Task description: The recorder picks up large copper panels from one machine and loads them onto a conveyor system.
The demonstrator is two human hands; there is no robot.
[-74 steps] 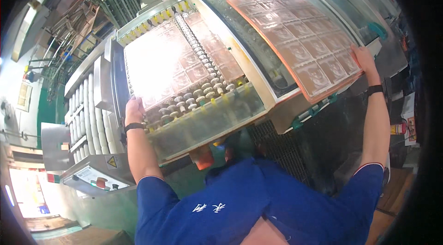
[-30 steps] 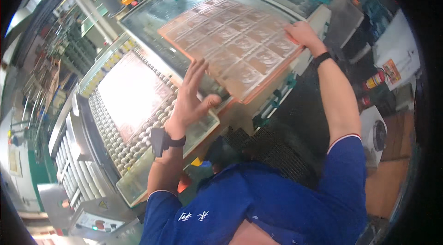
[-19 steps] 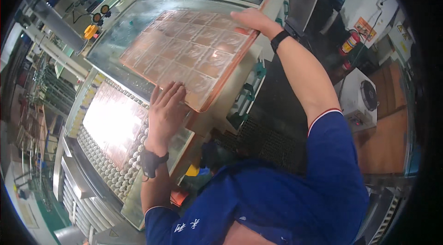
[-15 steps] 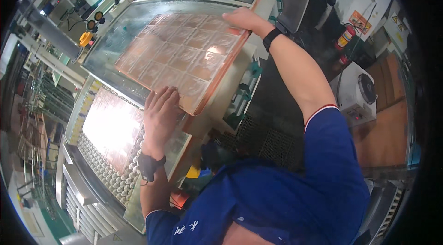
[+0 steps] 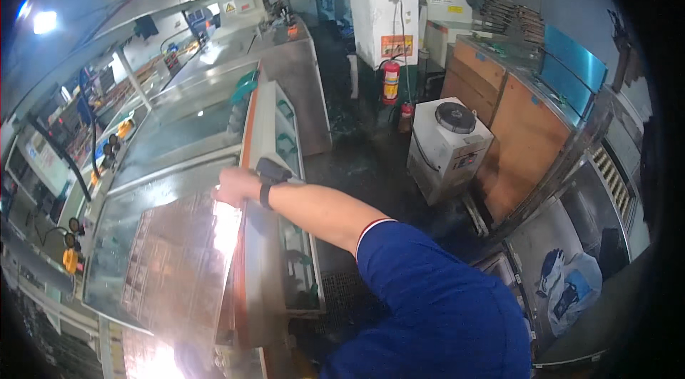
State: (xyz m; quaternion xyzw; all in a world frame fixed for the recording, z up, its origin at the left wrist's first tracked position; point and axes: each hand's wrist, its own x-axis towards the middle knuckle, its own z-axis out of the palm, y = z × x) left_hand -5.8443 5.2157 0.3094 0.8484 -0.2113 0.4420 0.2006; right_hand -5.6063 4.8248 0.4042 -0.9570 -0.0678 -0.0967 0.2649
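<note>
A copper-coloured panel (image 5: 168, 258) with a grid of rectangles lies over the glass lid (image 5: 118, 236) of a machine, at the lower left. My right hand (image 5: 239, 186) is closed on the panel's far right corner, its fingers mostly hidden from above. A black band circles that wrist. Bright glare runs along the panel's right edge below the hand. By the panel's near end, at the lower border, a dark blurred shape is probably my left hand (image 5: 189, 361); its fingers cannot be made out.
Green clamps (image 5: 285, 143) line the machine's side. Beyond the aisle stand a white box unit (image 5: 449, 147) with a round fan top, a red fire extinguisher (image 5: 390, 83) and an orange-brown cabinet (image 5: 528, 122). A plastic bag (image 5: 574, 290) sits at the right. Gauges (image 5: 73, 233) line the machine's left edge.
My view has swung up and to the right, so the panel and machine now sit lower left. My right hand stays at the panel's far corner; my left hand has nearly left the picture.
</note>
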